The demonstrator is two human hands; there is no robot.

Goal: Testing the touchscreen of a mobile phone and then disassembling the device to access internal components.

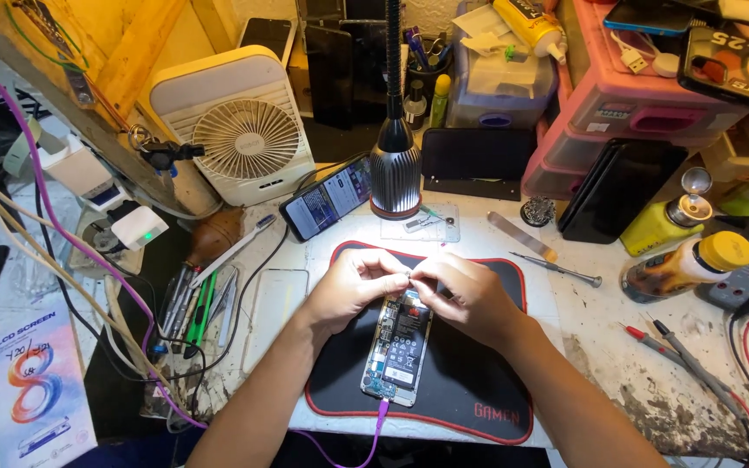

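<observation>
An opened smartphone [399, 351] with its back cover off lies on a black mat with a red border [470, 390]; its battery and circuit board show. A purple cable [381, 414] plugs into its near end. My left hand [353, 284] and my right hand [465, 295] meet over the phone's far end, fingertips pinched together on something tiny that I cannot make out.
A lamp [394, 178] shines on the mat. A lit phone [327, 198], a white fan [236, 126], a screwdriver [556, 270], a metal spudger [522, 237], glue bottles [691, 260], multimeter probes [678, 347] and tweezers [205, 299] surround the mat. Pink drawers [617, 104] stand at the back right.
</observation>
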